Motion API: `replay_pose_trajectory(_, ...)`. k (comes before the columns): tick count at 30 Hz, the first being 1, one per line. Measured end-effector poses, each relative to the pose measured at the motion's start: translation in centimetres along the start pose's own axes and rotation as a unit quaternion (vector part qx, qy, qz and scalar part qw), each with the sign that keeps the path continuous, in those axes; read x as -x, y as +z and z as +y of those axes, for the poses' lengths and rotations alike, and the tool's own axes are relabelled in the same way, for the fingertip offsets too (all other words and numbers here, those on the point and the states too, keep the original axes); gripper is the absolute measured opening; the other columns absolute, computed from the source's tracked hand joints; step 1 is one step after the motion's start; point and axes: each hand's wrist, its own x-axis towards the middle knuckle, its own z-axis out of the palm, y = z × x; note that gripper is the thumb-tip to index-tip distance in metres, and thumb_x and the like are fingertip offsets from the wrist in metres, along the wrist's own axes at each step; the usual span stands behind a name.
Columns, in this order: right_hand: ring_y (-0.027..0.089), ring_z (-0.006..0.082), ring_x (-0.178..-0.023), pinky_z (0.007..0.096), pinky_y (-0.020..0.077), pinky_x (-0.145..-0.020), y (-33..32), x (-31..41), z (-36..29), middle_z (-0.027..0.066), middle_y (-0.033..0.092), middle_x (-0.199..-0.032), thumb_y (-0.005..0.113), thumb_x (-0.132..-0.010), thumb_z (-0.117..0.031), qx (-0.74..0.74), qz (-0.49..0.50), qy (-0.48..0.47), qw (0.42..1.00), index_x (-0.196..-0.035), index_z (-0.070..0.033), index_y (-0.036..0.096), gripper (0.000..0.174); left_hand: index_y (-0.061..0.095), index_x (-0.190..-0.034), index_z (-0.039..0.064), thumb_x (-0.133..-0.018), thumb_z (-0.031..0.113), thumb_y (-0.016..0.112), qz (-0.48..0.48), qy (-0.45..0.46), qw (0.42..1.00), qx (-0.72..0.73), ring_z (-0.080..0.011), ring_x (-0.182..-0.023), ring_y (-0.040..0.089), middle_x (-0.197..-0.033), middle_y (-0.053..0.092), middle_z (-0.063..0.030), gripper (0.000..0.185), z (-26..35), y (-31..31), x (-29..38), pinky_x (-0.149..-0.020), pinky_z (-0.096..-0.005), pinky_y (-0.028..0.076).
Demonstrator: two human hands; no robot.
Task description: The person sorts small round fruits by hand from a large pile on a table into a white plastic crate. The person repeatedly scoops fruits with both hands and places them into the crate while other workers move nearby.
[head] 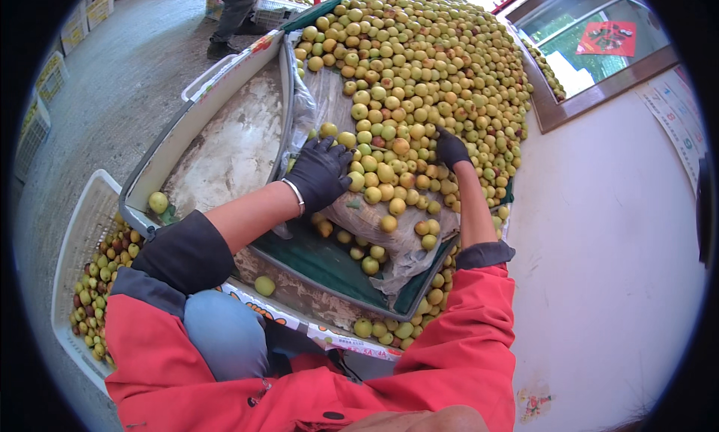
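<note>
A large heap of round yellow-green jujubes (415, 89), some blushed brown, slopes down towards me over clear plastic sheeting (365, 213). My left hand (319, 171), in a black glove with a pale band at the wrist, lies palm down at the heap's left edge, fingers spread over fruit and plastic. Its thumb is beside one fruit; what is under the palm is hidden. My right hand (451, 147), gloved in black too, reaches into the heap farther right. One finger extends among the fruit, and the other fingers are hidden.
A grey-rimmed tray section (224, 134) lies left, holding one fruit (158, 202). Loose jujubes lie on a green-lined board (326, 269). A white plastic crate (84, 252) of darker jujubes stands lower left. A white wall (584, 207) bounds the right. A person's leg (230, 11) shows behind.
</note>
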Motion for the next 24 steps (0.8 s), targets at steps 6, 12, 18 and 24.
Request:
replay_pose_trajectory(6,0.065,0.0155,-0.078,0.0314,0.0522,-0.070,1.9,-3.3,-6.6,0.0139,0.072,-0.106,0.056,-0.094,-0.020,-0.129,-0.110,-0.105,0.980,-0.146,-0.021,0.056,0.051,0.041,-0.150,0.005,-0.095,0.036,0.055,0.052,-0.073,0.995,0.053,-0.0385,-0.141,0.040,-0.151,0.046,-0.0204,0.065,0.1,-0.8,0.1,-0.121,-0.0488,0.023)
replay_pose_trajectory(12,0.070,0.0267,-0.101,0.0402,0.0527,-0.090,5.0,0.7,-16.1,0.0184,0.071,-0.115,0.058,-0.096,-0.019,-0.030,-0.106,-0.375,0.921,-0.148,-0.025,0.050,0.053,0.045,-0.144,-0.002,-0.090,0.028,0.054,0.154,-0.073,0.979,0.108,-0.0382,-0.127,0.050,-0.137,0.053,-0.0232,0.062,-0.9,0.5,-1.0,-0.110,-0.0461,0.037)
replay_pose_trajectory(18,0.069,0.0275,-0.087,0.0370,0.0550,-0.078,2.5,2.9,-16.0,0.0153,0.071,-0.103,0.055,-0.096,-0.011,-0.158,0.041,-0.398,0.903,-0.115,-0.016,0.074,0.028,0.051,-0.138,-0.002,-0.087,0.020,0.053,0.188,-0.097,0.962,0.174,-0.0387,-0.119,0.056,-0.127,0.060,-0.0236,0.056,-1.1,0.5,-1.5,-0.108,-0.0461,0.040)
replay_pose_trajectory(24,0.070,0.0337,-0.094,0.0445,0.0566,-0.080,2.6,9.7,-15.0,0.0145,0.063,-0.114,0.064,-0.088,-0.021,0.106,-0.034,-0.356,0.928,-0.105,-0.020,0.074,0.020,0.054,-0.139,-0.001,-0.093,0.007,0.044,0.202,-0.180,0.906,0.325,-0.0370,-0.133,0.052,-0.138,0.057,-0.0248,0.048,-2.0,-0.5,-1.7,-0.113,-0.0413,0.039)
